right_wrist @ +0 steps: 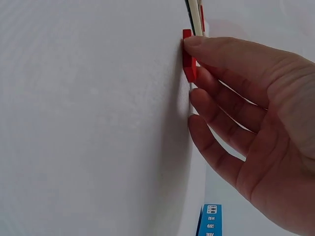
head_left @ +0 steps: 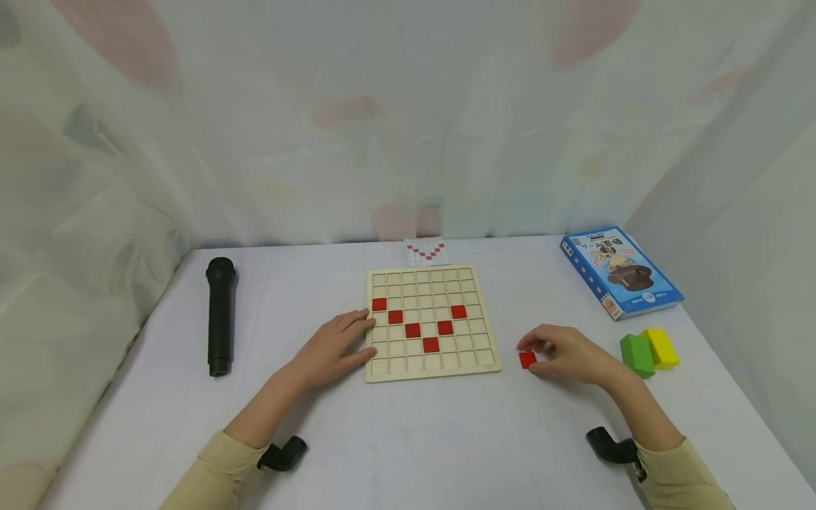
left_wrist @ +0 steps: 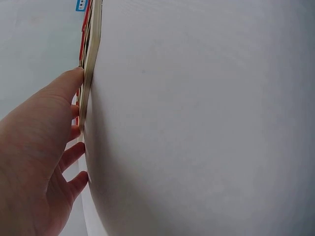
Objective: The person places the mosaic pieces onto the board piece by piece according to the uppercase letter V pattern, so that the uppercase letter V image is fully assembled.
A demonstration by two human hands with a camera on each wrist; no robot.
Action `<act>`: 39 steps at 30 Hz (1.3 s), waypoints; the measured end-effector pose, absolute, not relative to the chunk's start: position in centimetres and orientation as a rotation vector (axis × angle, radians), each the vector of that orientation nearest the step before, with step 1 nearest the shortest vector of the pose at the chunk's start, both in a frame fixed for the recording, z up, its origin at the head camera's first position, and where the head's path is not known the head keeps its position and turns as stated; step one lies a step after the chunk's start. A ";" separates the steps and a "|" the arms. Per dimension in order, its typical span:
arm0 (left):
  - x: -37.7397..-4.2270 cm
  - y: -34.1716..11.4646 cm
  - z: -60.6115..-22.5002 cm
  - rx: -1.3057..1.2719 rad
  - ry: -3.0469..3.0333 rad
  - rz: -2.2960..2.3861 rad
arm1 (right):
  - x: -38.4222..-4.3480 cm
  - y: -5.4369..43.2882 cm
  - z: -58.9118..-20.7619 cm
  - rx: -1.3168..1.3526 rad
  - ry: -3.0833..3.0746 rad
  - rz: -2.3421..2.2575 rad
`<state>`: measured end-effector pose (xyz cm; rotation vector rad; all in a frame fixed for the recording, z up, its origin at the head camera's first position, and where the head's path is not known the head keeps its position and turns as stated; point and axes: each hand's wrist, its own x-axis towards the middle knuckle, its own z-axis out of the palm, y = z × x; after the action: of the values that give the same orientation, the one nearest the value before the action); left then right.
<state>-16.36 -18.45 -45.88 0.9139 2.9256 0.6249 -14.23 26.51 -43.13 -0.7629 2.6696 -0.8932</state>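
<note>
A wooden grid board (head_left: 414,377) lies on the white table with several red square tiles (head_left: 412,331) set in its cells in a V shape. My left hand (head_left: 334,352) rests at the board's left edge, its fingertips and thumb touching the rim; the same hand (left_wrist: 39,147) shows fairly straight fingers in the left wrist view. To the right of the board, my right hand (head_left: 570,355) pinches a loose red tile (head_left: 527,360) between thumb and index finger, low at the tabletop. In the right wrist view this tile (right_wrist: 189,61) shows edge-on under the thumb.
Behind the board stands a small pattern card (head_left: 427,251) with a red V. A black microphone (head_left: 220,319) lies at the left. On the right are a blue box (head_left: 621,273), a green block (head_left: 637,355) and a yellow block (head_left: 663,348). A curtain (head_left: 408,142) hangs behind.
</note>
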 end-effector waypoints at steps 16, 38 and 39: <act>-16.4 -18.4 -46.0 0.907 2.924 0.621 | -15.9 25.3 -43.5 -0.793 2.717 -0.929; -16.3 -18.4 -45.9 0.908 2.925 0.628 | -21.1 21.4 -43.6 -0.622 2.757 -1.081; -16.3 -18.5 -45.9 0.906 2.925 0.631 | -21.4 21.2 -43.6 -0.614 2.760 -1.078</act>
<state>-16.32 -18.45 -45.88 0.9055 2.9247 0.6306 -21.36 21.24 -43.62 -0.6139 2.7597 -1.0782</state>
